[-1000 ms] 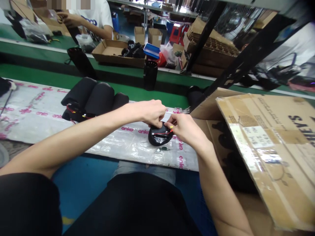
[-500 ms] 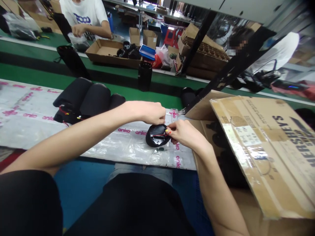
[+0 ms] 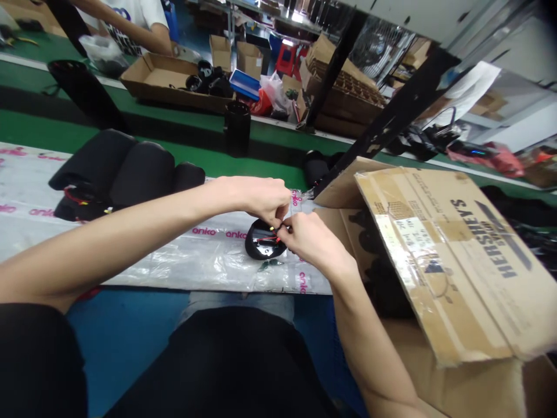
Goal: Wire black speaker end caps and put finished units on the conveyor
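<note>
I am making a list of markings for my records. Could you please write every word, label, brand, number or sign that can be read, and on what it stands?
"anko": pink, repeated on the sheet.
"HERSHEYS": on the carton; the smaller word beside it is unclear.
Label on the carton: too blurred to read.
White shirt: print too blurred to read.

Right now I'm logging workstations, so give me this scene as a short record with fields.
Left hand: fingertips at the round black piece
Right hand: fingertips close to the left's, by red and yellow connectors
Surface: silvery sheet printed "anko" in pink
Left side: black rolls side by side
Right side: open cardboard box marked HERSHEYS
Across: cardboard tray holding black parts
</note>
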Demonstrator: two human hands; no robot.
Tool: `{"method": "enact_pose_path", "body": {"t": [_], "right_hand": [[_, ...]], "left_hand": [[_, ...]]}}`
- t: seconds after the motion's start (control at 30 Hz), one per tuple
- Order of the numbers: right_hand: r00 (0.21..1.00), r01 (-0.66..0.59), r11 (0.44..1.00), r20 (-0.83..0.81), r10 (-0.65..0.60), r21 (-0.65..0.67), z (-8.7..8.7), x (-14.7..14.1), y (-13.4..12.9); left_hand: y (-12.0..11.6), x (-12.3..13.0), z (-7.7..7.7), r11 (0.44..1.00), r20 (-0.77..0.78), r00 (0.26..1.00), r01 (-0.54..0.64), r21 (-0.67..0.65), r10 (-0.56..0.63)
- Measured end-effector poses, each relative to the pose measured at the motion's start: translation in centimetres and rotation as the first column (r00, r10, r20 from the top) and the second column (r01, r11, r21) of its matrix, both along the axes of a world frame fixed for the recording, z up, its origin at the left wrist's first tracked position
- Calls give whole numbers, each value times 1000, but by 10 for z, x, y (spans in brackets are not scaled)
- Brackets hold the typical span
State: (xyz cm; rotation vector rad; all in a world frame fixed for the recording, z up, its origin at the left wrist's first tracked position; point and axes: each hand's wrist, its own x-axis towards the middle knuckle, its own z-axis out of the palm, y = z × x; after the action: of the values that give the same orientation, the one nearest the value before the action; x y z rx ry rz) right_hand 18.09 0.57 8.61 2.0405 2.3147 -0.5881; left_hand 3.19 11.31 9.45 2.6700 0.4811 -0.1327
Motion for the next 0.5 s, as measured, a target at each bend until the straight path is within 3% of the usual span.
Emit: {"method": "enact_pose_path", "body": {"t": [0.2, 0.33, 0.4, 0.5], "right_hand": [[993, 21, 999, -114, -26, -44, -2, 5, 0], [983, 79, 995, -158, -89, -68, -3, 1, -3], [980, 104, 993, -165, -113, -63, -2, -2, -7], [950, 112, 991, -284, -127, -67, -8, 6, -17]], "left_hand": [[11, -10, -11, 991, 41, 999, -16, -135, 22], [-14, -39, -24, 952, 168, 952, -217, -217, 255], [-40, -54, -36, 878, 238, 865, -365, -309, 443], [-80, -68, -62, 695, 319, 650, -470, -544, 690]]}}
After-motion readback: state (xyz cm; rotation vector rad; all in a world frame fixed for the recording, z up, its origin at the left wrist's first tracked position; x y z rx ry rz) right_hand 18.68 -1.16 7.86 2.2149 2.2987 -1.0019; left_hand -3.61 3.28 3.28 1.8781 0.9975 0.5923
